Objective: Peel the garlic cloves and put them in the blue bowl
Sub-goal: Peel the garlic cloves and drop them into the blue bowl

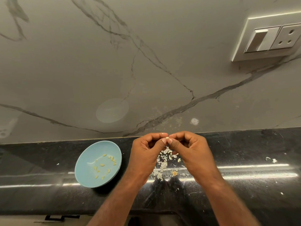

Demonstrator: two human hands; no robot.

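on the dark table, both hands are pinching one garlic clove: left hand, right hand. it is tiny and could slip among the peels, missing the blue bowl at left.

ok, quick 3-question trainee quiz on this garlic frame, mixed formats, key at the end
1. True or false: the blue bowl is empty.
2. Multiple choice: the garlic clove is held by A) the left hand only, B) the right hand only, C) fingertips of both hands.
3. Fill in: the loose garlic skins lie on the black ___, below the hands.

Key:
1. False, it holds peeled cloves.
2. C.
3. Counter.
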